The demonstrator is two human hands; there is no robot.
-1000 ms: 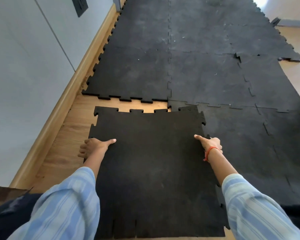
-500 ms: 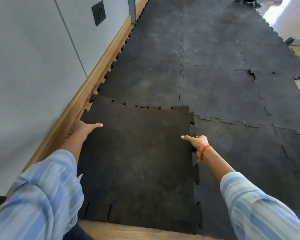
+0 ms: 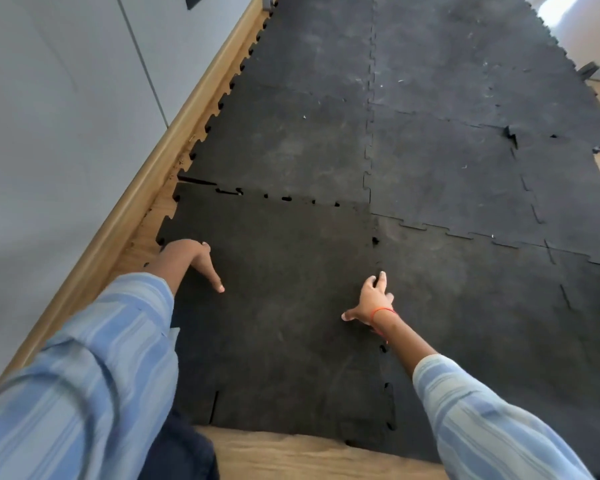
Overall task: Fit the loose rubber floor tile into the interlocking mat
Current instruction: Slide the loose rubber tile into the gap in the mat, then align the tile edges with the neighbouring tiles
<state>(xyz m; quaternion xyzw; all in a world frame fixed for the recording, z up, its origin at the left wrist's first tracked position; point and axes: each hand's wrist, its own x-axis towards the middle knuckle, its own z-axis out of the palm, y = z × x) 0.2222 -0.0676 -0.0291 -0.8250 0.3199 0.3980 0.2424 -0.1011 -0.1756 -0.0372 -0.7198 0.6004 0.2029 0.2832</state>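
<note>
The loose black rubber tile (image 3: 278,306) lies flat in the near-left corner of the interlocking mat (image 3: 430,161). Its far edge meets the mat's teeth, with small gaps still showing along that seam. Its right edge lies against the neighbouring tile, with a few dark gaps. My left hand (image 3: 194,261) rests on the tile near its left edge, fingers spread, thumb pointing inward. My right hand (image 3: 371,299) presses palm-down on the right seam, fingers spread. Neither hand grips anything.
A grey wall (image 3: 66,116) with a wooden skirting board (image 3: 174,133) runs along the left. Bare wooden floor (image 3: 291,455) shows at the near edge and in a thin strip by the skirting. A raised tile corner (image 3: 511,135) sits at the far right.
The tile slid forward and left until its far edge closed against the mat. Both hands let go of its side edges and now lie flat on top of it.
</note>
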